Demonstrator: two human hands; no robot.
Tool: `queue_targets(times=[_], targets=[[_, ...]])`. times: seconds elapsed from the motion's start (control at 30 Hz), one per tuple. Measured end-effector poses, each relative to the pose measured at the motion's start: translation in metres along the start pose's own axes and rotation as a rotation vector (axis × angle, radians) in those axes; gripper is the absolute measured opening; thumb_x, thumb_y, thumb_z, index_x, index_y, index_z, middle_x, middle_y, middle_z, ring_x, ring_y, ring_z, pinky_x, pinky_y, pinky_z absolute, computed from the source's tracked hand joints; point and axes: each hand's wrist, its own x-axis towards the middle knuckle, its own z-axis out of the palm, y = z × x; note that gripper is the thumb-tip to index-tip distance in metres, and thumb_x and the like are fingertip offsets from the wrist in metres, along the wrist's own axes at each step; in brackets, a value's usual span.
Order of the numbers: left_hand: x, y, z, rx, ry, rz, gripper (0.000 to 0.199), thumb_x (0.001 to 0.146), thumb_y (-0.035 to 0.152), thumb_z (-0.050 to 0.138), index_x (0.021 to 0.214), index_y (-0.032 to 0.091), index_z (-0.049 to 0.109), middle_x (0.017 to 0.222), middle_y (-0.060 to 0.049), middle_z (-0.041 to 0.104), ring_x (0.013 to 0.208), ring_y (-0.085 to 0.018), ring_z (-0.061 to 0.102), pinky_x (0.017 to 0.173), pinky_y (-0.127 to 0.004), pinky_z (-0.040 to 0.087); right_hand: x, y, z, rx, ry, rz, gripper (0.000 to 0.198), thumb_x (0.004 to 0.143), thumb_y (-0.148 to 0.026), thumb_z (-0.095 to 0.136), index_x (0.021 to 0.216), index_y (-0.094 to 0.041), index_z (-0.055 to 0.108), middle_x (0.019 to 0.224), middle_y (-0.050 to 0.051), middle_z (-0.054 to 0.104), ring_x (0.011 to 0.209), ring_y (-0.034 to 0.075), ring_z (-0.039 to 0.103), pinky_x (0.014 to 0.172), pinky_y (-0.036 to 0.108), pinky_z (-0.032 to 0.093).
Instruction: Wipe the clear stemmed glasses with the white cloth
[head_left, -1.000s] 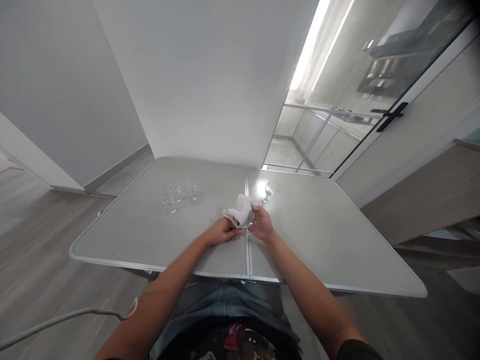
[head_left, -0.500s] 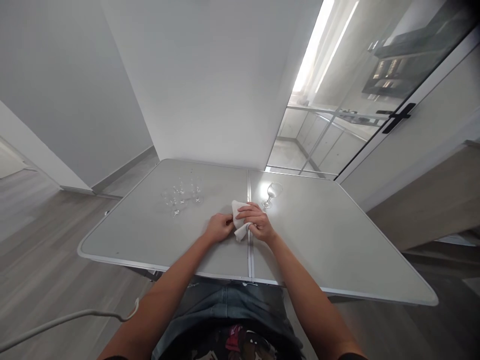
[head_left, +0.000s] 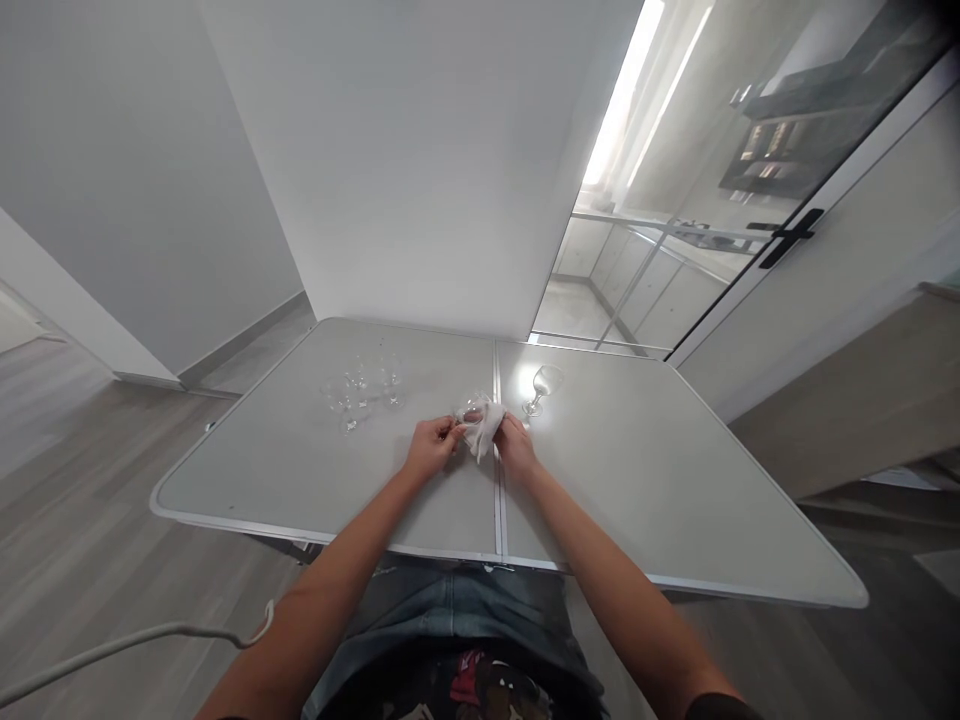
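Left of the smooth table's (head_left: 645,490) metal seam (head_left: 499,515), clear stemmed glasses (head_left: 360,382) cluster; nearer it, the left hand (head_left: 430,447), fingers curled, grips a transparent glass (head_left: 471,408). Beside the seam, the half-closed right hand (head_left: 517,446) holds crumpled white cloth (head_left: 484,430) against it; rightward stands a goblet (head_left: 547,380).

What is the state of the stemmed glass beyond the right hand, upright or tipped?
The stemmed glass is upright: its foot rests on the table, with the bowl above.
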Motion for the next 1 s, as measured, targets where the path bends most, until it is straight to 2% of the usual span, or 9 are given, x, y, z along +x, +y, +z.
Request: queue_targets(times=[0.1, 0.17, 0.37, 0.47, 0.57, 0.67, 0.73, 0.87, 1.0], targets=[[-0.001, 0.003, 0.000, 0.112, -0.043, 0.046, 0.049, 0.094, 0.052, 0.055, 0.060, 0.017, 0.052, 0.053, 0.002, 0.053, 0.052, -0.010, 0.044, 0.057, -0.024, 0.032, 0.002, 0.000, 0.003, 0.116, -0.042, 0.083, 0.018, 0.085, -0.035, 0.067, 0.094, -0.021, 0.073, 0.096, 0.006, 0.076, 0.093, 0.022, 0.070, 0.080, 0.032, 0.057], [-0.002, 0.004, 0.000, 0.202, -0.060, 0.071, 0.047, 0.094, 0.051, 0.055, 0.060, 0.017, 0.052, 0.054, 0.002, 0.053, 0.053, -0.011, 0.043, 0.058, -0.025, 0.030, 0.005, -0.003, -0.001, 0.182, -0.063, 0.122, 0.019, 0.085, -0.034, 0.067, 0.096, -0.020, 0.073, 0.102, 0.008, 0.077, 0.098, 0.023, 0.071, 0.081, 0.033, 0.059], [-0.007, 0.007, 0.001, 0.382, -0.237, 0.180, 0.039, 0.093, 0.046, 0.058, 0.066, 0.019, 0.058, 0.061, -0.001, 0.059, 0.058, -0.014, 0.051, 0.059, -0.026, 0.029, 0.014, -0.011, -0.014, 0.278, 0.026, 0.050, 0.020, 0.083, -0.035, 0.066, 0.098, -0.024, 0.073, 0.111, 0.005, 0.076, 0.106, 0.023, 0.070, 0.085, 0.034, 0.059], [-0.009, 0.010, -0.001, 0.399, -0.346, 0.288, 0.038, 0.094, 0.046, 0.058, 0.067, 0.019, 0.059, 0.062, -0.002, 0.061, 0.060, -0.015, 0.054, 0.061, -0.027, 0.031, 0.014, -0.013, -0.015, 0.060, 0.084, -0.002, 0.020, 0.083, -0.040, 0.066, 0.093, -0.023, 0.072, 0.090, 0.004, 0.075, 0.083, 0.021, 0.069, 0.069, 0.032, 0.056], [-0.009, 0.013, -0.004, 0.343, -0.412, 0.371, 0.039, 0.095, 0.048, 0.057, 0.069, 0.019, 0.059, 0.062, -0.003, 0.060, 0.062, -0.016, 0.055, 0.063, -0.026, 0.035, 0.010, -0.013, -0.014, -0.225, 0.239, -0.158, 0.021, 0.081, -0.039, 0.069, 0.072, -0.022, 0.064, 0.066, -0.002, 0.061, 0.062, 0.014, 0.053, 0.057, 0.026, 0.043], [-0.010, 0.016, -0.008, 0.237, -0.397, 0.369, 0.042, 0.095, 0.050, 0.056, 0.068, 0.018, 0.059, 0.063, -0.003, 0.060, 0.063, -0.015, 0.055, 0.063, -0.026, 0.037, 0.005, -0.011, -0.015, -0.502, 0.370, -0.344, 0.038, 0.080, -0.034, 0.071, 0.055, -0.021, 0.045, 0.057, -0.006, 0.042, 0.059, 0.011, 0.038, 0.055, 0.024, 0.034], [-0.010, 0.017, -0.010, 0.145, -0.361, 0.348, 0.043, 0.094, 0.052, 0.056, 0.070, 0.018, 0.061, 0.064, -0.003, 0.060, 0.063, -0.014, 0.055, 0.064, -0.026, 0.038, 0.005, -0.008, -0.017, -0.607, 0.455, -0.396, 0.042, 0.079, -0.031, 0.070, 0.053, -0.022, 0.038, 0.054, -0.006, 0.034, 0.058, 0.011, 0.032, 0.053, 0.025, 0.030], [-0.010, 0.018, -0.012, 0.007, -0.263, 0.261, 0.046, 0.094, 0.055, 0.052, 0.071, 0.017, 0.063, 0.063, -0.004, 0.062, 0.061, -0.014, 0.056, 0.064, -0.026, 0.042, 0.011, -0.006, -0.025, -0.224, 0.541, -0.246, 0.027, 0.080, -0.031, 0.065, 0.061, -0.023, 0.048, 0.054, -0.006, 0.043, 0.054, 0.013, 0.040, 0.049, 0.026, 0.033], [-0.007, 0.017, -0.006, 0.103, -0.281, 0.205, 0.044, 0.093, 0.050, 0.056, 0.065, 0.017, 0.057, 0.058, 0.000, 0.057, 0.057, -0.011, 0.049, 0.060, -0.025, 0.037, 0.013, -0.009, -0.025, 0.126, 0.401, -0.079, 0.013, 0.079, -0.028, 0.066, 0.070, -0.023, 0.058, 0.060, -0.003, 0.059, 0.056, 0.016, 0.053, 0.051, 0.028, 0.044]])
